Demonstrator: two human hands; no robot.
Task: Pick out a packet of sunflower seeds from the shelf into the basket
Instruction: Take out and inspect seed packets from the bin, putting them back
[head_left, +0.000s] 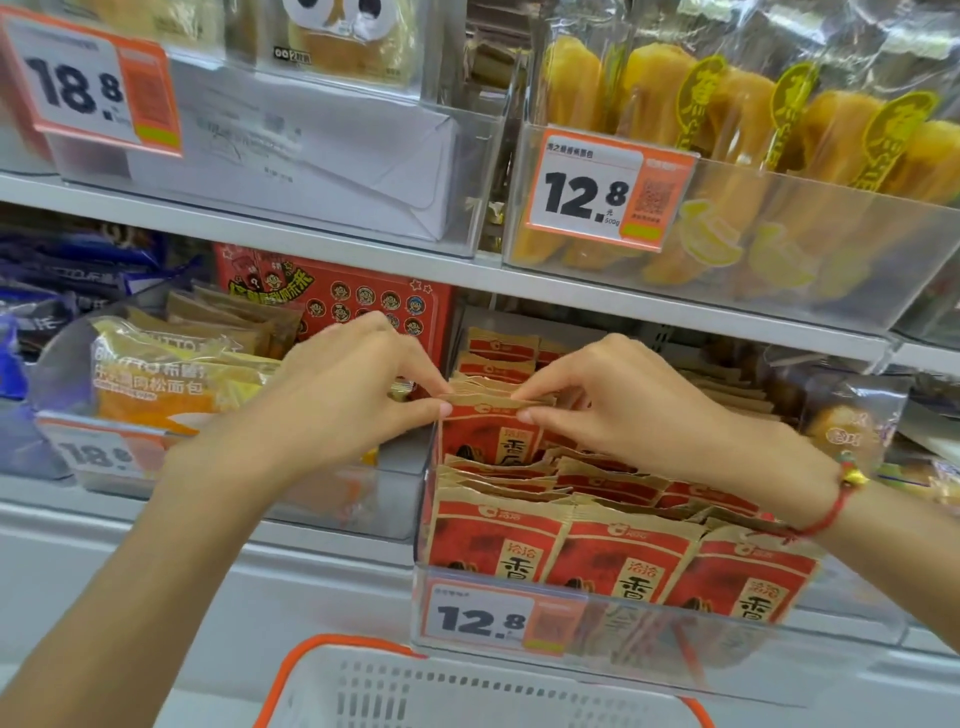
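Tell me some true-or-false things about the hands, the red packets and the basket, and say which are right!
1. Both hands pinch one red packet. True: left hand and right hand hold its top edge.
2. The packet is already in the basket. False: it is still in the clear bin.
3. That bin's price tag reads 12.8. True.
4. The basket has a blue rim. False: it is orange.
5. The right wrist wears a red string bracelet. True.
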